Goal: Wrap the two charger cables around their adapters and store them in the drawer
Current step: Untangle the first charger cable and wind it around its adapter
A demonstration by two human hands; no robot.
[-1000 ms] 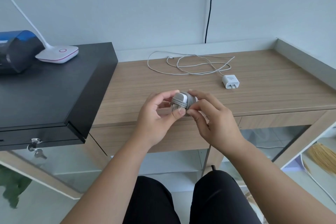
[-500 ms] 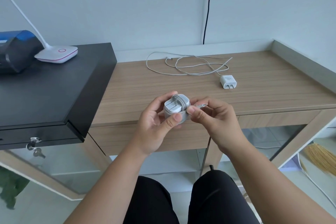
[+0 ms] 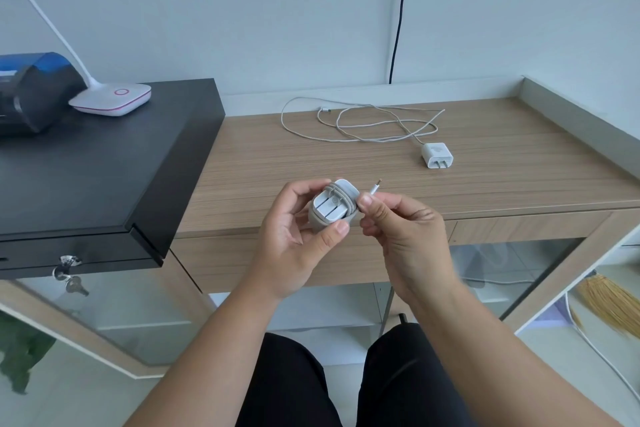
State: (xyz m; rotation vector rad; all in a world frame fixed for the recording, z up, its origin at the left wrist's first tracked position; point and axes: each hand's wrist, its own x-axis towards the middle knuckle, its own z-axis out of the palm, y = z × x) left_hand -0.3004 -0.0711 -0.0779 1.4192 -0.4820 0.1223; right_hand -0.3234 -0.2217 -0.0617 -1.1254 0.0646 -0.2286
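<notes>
1. At the far left a dark blue device (image 3: 33,90) sits on a black cabinet (image 3: 104,170), with a white lamp base (image 3: 112,99) ringed in pink just beside it to the right.
2. A set of keys (image 3: 67,276) hangs from the lock on the cabinet's near face.
3. The left hand (image 3: 298,239) is held above the near edge of the wooden desk (image 3: 277,163), fingers and thumb curled round a white adapter (image 3: 334,204) whose cable is wound around its body.
4. The cable's free end (image 3: 374,187) sticks out to the right of that adapter, its tip pointing up and away.
5. The right hand (image 3: 401,236) pinches that free end between thumb and forefinger, touching the adapter's right side.
6. Farther back on the desk, a second cable (image 3: 360,123) lies in loose loops, unwound.
7. It runs to a second adapter (image 3: 437,155) lying to the right of the loops, prongs toward the near side.
8. Below the desktop's near right edge, the drawer front (image 3: 530,227) is closed.
</notes>
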